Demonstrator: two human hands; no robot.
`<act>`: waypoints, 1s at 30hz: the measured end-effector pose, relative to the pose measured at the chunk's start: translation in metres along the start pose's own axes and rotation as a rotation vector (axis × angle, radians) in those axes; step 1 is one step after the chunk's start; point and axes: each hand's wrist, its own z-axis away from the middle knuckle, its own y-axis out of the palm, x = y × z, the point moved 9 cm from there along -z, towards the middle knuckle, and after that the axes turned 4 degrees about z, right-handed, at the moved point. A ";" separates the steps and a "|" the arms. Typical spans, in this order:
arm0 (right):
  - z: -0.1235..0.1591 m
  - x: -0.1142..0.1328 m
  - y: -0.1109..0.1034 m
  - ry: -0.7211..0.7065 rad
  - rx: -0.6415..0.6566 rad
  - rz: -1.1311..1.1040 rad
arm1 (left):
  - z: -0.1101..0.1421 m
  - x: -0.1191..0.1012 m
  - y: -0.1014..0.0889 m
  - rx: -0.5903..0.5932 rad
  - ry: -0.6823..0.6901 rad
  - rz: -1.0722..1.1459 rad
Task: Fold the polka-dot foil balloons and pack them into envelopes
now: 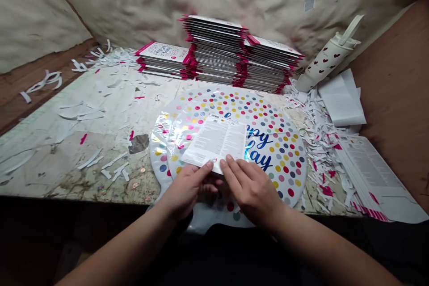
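Note:
A flat round foil balloon (268, 129) with coloured dots and blue lettering lies on the table in front of me, with more of the same stacked beneath it. A white printed card (216, 140) rests on top of it. My left hand (186, 190) pinches the card's near edge between thumb and fingers. My right hand (250, 185) lies beside it, fingers stretched forward with their tips on the card's near edge.
Stacks of packaged cards with pink edges (217, 51) stand at the back. A white bottle with red hearts (326, 62) leans at the right. White paper strips (317, 120) litter the table (67, 143). Flat printed sheets (375, 174) lie at the right.

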 end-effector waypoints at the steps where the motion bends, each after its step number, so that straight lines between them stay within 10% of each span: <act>1: 0.002 0.001 -0.004 0.011 -0.046 -0.015 | -0.004 -0.002 -0.005 -0.060 0.031 0.061; 9: 0.009 0.007 -0.019 0.082 -0.141 -0.083 | -0.007 0.007 0.001 -0.140 0.001 0.527; 16: 0.007 -0.024 0.001 0.231 -0.016 -0.647 | -0.003 -0.004 -0.015 -0.076 0.079 0.022; 21: -0.009 -0.003 -0.003 -0.030 -0.203 -0.503 | -0.003 -0.005 -0.012 -0.069 0.054 0.039; 24: -0.014 -0.010 0.004 0.054 -0.195 -0.549 | -0.005 -0.006 -0.012 -0.070 0.064 0.046; 30: -0.001 -0.042 0.028 0.290 0.343 -0.789 | -0.006 -0.014 -0.013 -0.082 0.072 0.001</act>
